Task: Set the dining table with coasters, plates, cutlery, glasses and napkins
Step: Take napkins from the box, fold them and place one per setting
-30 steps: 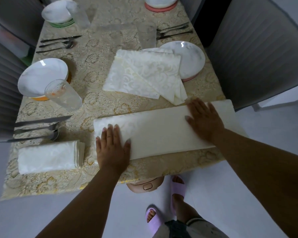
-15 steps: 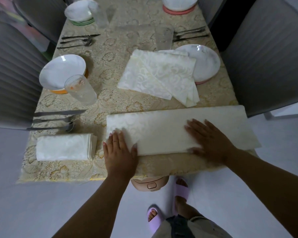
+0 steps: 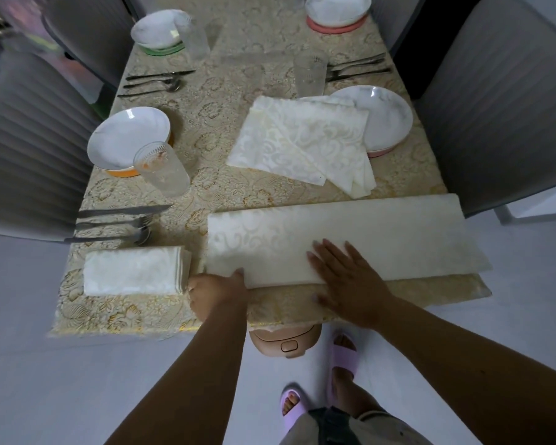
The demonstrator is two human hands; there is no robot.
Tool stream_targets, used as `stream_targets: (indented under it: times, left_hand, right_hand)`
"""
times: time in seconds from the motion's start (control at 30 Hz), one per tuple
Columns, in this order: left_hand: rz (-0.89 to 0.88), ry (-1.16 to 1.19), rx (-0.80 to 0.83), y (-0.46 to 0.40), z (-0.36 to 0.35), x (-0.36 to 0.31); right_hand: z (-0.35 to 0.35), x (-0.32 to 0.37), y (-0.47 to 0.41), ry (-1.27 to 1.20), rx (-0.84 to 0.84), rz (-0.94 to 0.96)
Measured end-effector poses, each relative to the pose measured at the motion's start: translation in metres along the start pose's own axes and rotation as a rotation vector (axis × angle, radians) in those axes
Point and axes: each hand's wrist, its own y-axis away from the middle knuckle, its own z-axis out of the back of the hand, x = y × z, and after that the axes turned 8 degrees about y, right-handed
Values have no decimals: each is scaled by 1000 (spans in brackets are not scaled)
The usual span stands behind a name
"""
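A long cream napkin (image 3: 366, 232), folded into a strip, lies across the near end of the table. My left hand (image 3: 217, 292) pinches its near left corner, fingers tucked under the edge. My right hand (image 3: 347, 277) rests flat on the strip's near edge, fingers spread. A finished folded napkin (image 3: 132, 271) lies to the left. A pile of loosely folded napkins (image 3: 302, 142) sits mid-table, overlapping a white plate (image 3: 389, 117) on a pink coaster.
A plate (image 3: 122, 136) on an orange coaster, a glass (image 3: 162, 170) and cutlery (image 3: 116, 223) are at left. Further plates (image 3: 156, 30), glasses (image 3: 308, 73) and cutlery (image 3: 357, 67) stand farther back. Grey chairs (image 3: 495, 101) flank the table. A beige appliance (image 3: 286, 343) sits under the table edge.
My right hand slid left along the strip toward its near edge. My left hand went from lying flat on the napkin's left end to pinching its near corner.
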Motion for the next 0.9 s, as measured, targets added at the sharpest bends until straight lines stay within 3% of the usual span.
stream_targets:
  times: [0.2, 0.43, 0.57, 0.7, 0.73, 0.8, 0.9]
  left_hand:
    - [-8, 397, 68, 12, 4, -10]
    - [-266, 627, 187, 46, 11, -46]
    - [-446, 605, 372, 66, 3, -70]
    - [-570, 629, 851, 81, -1, -94]
    - [-586, 667, 884, 76, -1, -100]
    - [-642, 669, 770, 59, -5, -110]
    - [-756, 347, 633, 23, -26, -117]
  right_hand:
    - [4, 6, -1, -5, -20, -44]
    - [10, 41, -19, -225, -213, -233]
    - [31, 56, -28, -578, -311, -433]
    - [46, 50, -30, -969, -433, -709]
    - [49, 47, -29, -1047, -455, -770]
    - [52, 41, -24, -1150, -489, -839]
    - [45, 32, -14, -1204, -507, -930]
